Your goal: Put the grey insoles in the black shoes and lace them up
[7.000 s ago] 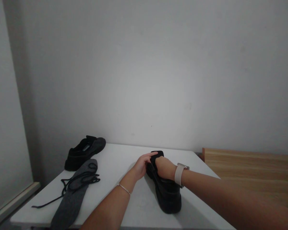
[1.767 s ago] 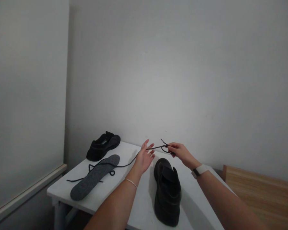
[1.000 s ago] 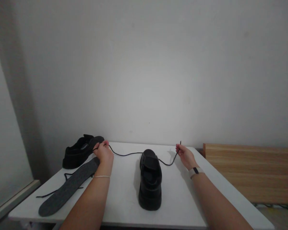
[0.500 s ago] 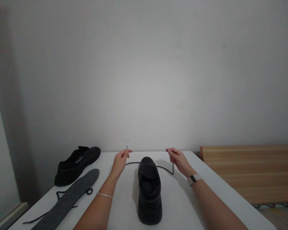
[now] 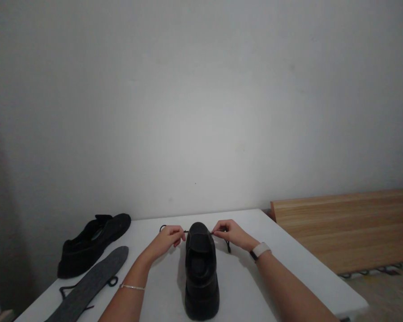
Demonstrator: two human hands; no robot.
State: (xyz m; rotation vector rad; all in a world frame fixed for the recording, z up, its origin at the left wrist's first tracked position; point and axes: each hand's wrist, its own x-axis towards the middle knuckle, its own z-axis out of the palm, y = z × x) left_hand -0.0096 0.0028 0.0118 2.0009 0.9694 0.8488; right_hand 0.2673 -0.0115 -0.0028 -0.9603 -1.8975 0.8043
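A black shoe (image 5: 202,286) stands upright in the middle of the white table, heel toward me and toe toward the wall. At the left of its toe, my left hand (image 5: 169,238) pinches a dark shoelace, and a small loop of lace (image 5: 162,227) shows beyond the fingers. My right hand (image 5: 229,231) pinches the lace on the other side, close against the shoe. A stretch of shoelace (image 5: 229,246) hangs below the right hand. The front of the shoe is hidden behind its tongue.
A second black shoe (image 5: 90,248) sits at the table's left back. Before it lies a grey insole (image 5: 97,279) over another black shoelace (image 5: 113,281). The white table (image 5: 251,273) meets the wall behind. Wooden boards (image 5: 342,232) stand beyond its right edge.
Both hands have come down and inward, from the raised lace ends to the lace close beside the shoe. The view has turned slightly.
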